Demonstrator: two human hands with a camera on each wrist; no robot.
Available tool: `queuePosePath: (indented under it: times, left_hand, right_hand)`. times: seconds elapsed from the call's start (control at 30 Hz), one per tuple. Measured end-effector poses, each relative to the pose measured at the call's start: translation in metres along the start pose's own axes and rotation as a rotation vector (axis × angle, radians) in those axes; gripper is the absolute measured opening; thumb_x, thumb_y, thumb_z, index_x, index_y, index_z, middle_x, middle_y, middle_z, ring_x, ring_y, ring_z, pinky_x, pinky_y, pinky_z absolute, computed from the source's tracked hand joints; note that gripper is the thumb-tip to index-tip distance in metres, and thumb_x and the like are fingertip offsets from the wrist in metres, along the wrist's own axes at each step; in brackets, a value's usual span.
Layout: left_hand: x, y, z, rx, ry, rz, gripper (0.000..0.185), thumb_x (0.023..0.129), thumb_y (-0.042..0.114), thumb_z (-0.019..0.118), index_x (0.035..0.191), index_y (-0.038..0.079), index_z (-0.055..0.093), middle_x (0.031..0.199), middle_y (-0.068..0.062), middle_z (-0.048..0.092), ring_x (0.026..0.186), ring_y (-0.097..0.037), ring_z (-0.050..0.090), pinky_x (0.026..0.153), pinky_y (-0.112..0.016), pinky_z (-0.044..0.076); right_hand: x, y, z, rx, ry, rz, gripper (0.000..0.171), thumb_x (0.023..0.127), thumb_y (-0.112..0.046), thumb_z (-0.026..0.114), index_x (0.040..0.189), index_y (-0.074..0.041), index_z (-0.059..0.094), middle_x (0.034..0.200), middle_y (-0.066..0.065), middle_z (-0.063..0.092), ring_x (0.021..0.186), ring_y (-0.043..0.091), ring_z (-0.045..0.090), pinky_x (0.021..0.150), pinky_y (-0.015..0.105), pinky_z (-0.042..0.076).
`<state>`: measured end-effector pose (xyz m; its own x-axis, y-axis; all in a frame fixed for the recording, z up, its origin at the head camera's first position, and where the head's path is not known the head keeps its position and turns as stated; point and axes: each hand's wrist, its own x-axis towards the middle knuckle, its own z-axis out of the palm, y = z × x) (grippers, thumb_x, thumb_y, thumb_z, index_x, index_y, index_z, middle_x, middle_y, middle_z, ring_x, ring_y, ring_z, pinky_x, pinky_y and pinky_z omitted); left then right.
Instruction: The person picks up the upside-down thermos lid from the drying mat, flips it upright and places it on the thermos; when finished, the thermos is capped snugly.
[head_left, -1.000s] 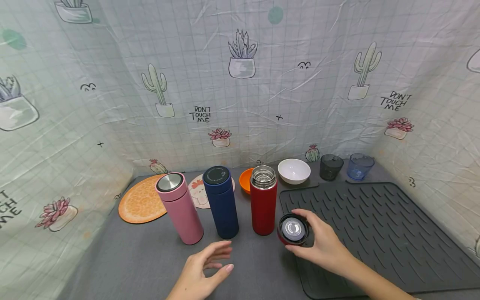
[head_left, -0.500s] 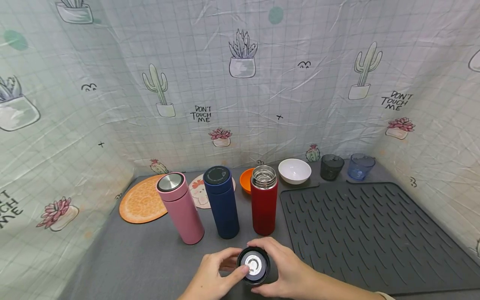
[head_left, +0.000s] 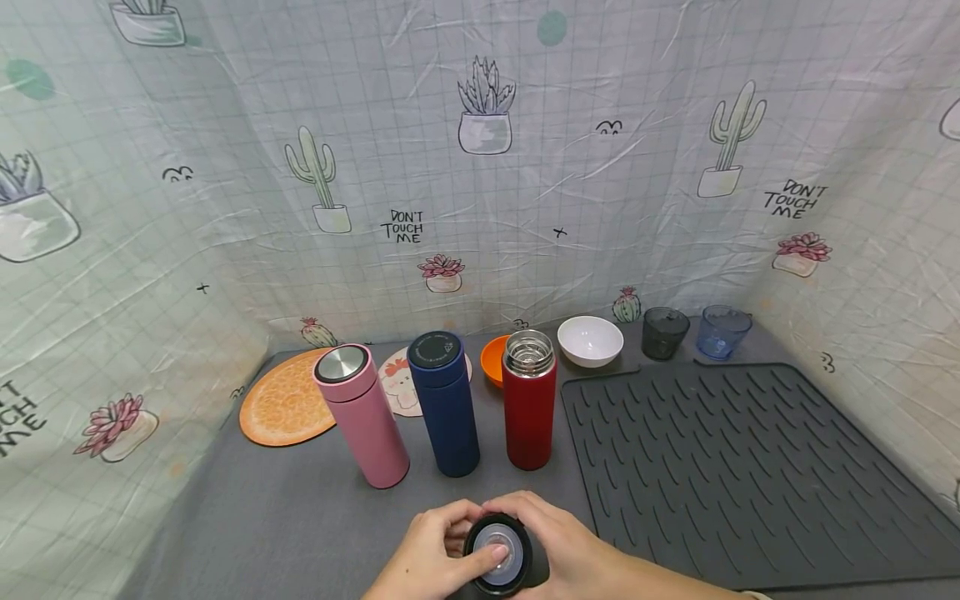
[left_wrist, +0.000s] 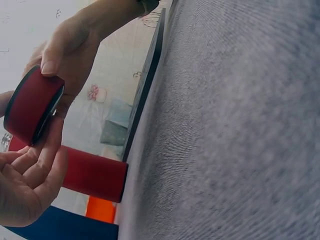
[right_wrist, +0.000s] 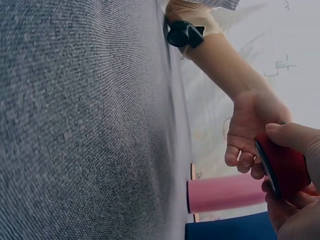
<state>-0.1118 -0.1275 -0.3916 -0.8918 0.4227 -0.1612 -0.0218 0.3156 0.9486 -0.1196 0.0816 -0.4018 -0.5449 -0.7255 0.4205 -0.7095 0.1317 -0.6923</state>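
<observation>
Head view: lid (head_left: 512,568) held over the near bench (head_left: 262,517) — left grip (head_left: 427,554) pinching its inner face, right grip (head_left: 566,550) curled round its rim. Red bottle (head_left: 529,417) beyond stands uncapped. Judged step: working the lid's centre; next move calls for a steady hold. Backdrop (head_left: 525,196) reads "DON'T TOUCH ME"; navy cap (head_left: 435,350) print illegible. Left wrist view: lid's outer wall red. Right wrist view: pink bottle (right_wrist: 225,194) — no label visible.
</observation>
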Motion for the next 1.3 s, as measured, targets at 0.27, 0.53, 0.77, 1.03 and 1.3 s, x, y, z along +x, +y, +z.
queuePosePath:
  times: [0.27, 0.53, 0.77, 1.03, 1.3]
  left_hand:
    - [-0.004, 0.002, -0.004, 0.106, 0.123, 0.060, 0.039, 0.080, 0.033, 0.070, 0.106, 0.005, 0.063, 0.089, 0.001, 0.066, 0.078, -0.013, 0.062, 0.070, -0.029, 0.053]
    - [-0.009, 0.004, 0.005, 0.372, 0.392, 0.373, 0.037, 0.072, 0.031, 0.078, 0.104, 0.019, 0.064, 0.094, 0.010, 0.063, 0.081, -0.006, 0.059, 0.071, -0.027, 0.052]
    - [-0.005, -0.001, 0.011, 0.467, 0.553, 0.704, 0.060, 0.052, -0.009, 0.083, 0.101, 0.020, 0.066, 0.100, 0.008, 0.061, 0.089, -0.011, 0.059, 0.076, -0.022, 0.050]
    - [0.001, -0.005, 0.013, 0.477, 0.482, 1.050, 0.017, 0.083, 0.017, 0.068, 0.098, 0.010, 0.065, 0.102, -0.008, 0.061, 0.098, -0.023, 0.055, 0.100, -0.026, 0.035]
    - [0.000, 0.003, 0.020, 0.497, 0.508, 1.111, 0.016, 0.088, 0.024, 0.060, 0.095, 0.010, 0.065, 0.099, -0.008, 0.061, 0.094, -0.023, 0.056, 0.101, -0.034, 0.033]
  right_hand:
    - [-0.002, 0.006, -0.004, -0.034, 0.064, 0.017, 0.072, 0.076, -0.029, 0.076, 0.134, -0.016, 0.035, 0.122, 0.001, 0.049, 0.101, 0.010, 0.052, 0.082, 0.026, 0.048]
    - [-0.004, 0.008, -0.009, 0.068, 0.078, 0.107, 0.062, 0.083, -0.022, 0.069, 0.134, -0.018, 0.035, 0.125, 0.001, 0.048, 0.105, 0.013, 0.051, 0.082, 0.030, 0.048]
    - [-0.002, 0.010, -0.009, 0.202, -0.002, 0.172, 0.060, 0.087, -0.022, 0.064, 0.137, -0.017, 0.031, 0.130, 0.001, 0.045, 0.106, 0.012, 0.050, 0.086, 0.031, 0.046]
    - [0.005, 0.010, -0.007, 0.450, 0.015, 0.144, 0.061, 0.085, -0.009, 0.063, 0.137, -0.010, 0.032, 0.132, 0.008, 0.045, 0.113, 0.019, 0.051, 0.091, 0.030, 0.044]
    - [0.007, 0.007, -0.008, 0.532, 0.054, 0.081, 0.058, 0.081, -0.003, 0.067, 0.131, -0.001, 0.038, 0.126, 0.012, 0.049, 0.110, 0.026, 0.052, 0.088, 0.035, 0.047]
